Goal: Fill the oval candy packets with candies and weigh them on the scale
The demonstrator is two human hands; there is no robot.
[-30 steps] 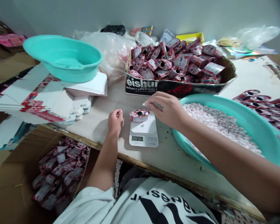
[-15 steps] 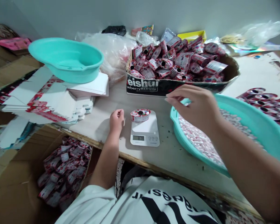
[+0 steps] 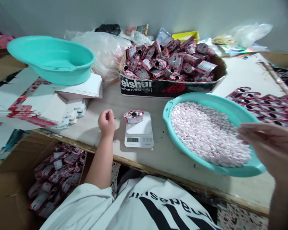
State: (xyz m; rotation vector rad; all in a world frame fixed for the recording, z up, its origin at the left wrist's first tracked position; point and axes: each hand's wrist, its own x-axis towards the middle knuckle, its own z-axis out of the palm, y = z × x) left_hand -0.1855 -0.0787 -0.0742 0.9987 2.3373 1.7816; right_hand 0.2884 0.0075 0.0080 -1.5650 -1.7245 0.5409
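Note:
My left hand (image 3: 106, 123) rests on the table as a loose fist, just left of a small white scale (image 3: 139, 135). A red and white pouch (image 3: 133, 116) lies on the scale's plate with its dark round opening facing up. My right hand (image 3: 268, 143) hovers at the right rim of a teal basin (image 3: 168, 110) filled with small pink and white candies (image 3: 206, 134). The hand is blurred, its fingers point left over the candies, and I cannot see whether they hold anything.
Behind the scale, a cardboard box (image 3: 144, 87) is heaped with pouches (image 3: 168, 60). More pouches (image 3: 261, 102) lie at the right. A second teal basin (image 3: 50, 59) sits on stacked flat cartons (image 3: 38, 102). A floor carton (image 3: 55, 175) holds further pouches.
My right hand has drawn back from above the scale, across the basin to its right rim. The left fist and the pouch on the scale have stayed put. The view has shifted right.

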